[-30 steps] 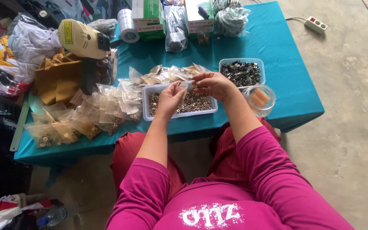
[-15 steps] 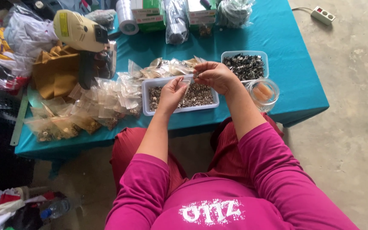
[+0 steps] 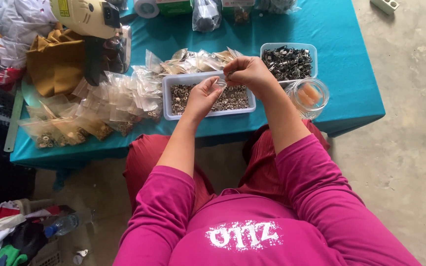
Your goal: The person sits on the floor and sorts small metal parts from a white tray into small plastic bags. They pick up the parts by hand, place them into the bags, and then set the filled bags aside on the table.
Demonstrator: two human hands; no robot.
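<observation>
Over the white tray (image 3: 173,116) of small metal rings, both hands pinch one small clear bag (image 3: 221,83): left hand (image 3: 202,97) at seven o'clock, right hand (image 3: 248,72) at one.

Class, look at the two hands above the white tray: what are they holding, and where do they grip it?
Both the left hand and right hand pinch a small clear plastic bag at its top edge.
</observation>
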